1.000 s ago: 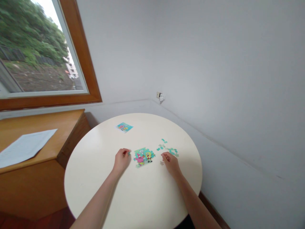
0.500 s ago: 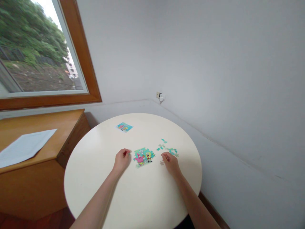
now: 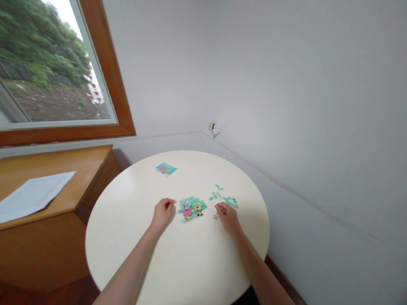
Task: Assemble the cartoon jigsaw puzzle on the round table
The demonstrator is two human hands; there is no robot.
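With the left hand [image 3: 163,212] and right hand [image 3: 227,217] apart, both curled, grip contents indeterminate, sideways contact from either could separate the multicoloured, roughly rectangular, apparently cardboard jigsaw [image 3: 192,209] lying between them.

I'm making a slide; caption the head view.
Left hand and right hand flank a partly assembled jigsaw on a round table.

The puzzle [image 3: 190,207] is turquoise, printed with pink and yellow cartoon figures; the picture card [image 3: 165,169] is bright blue, pink and yellow. Loose pieces [image 3: 234,201] show turquoise or plain greyish beige. The worktop [image 3: 187,262] is cream, the window frame [image 3: 108,63] orange-brown.
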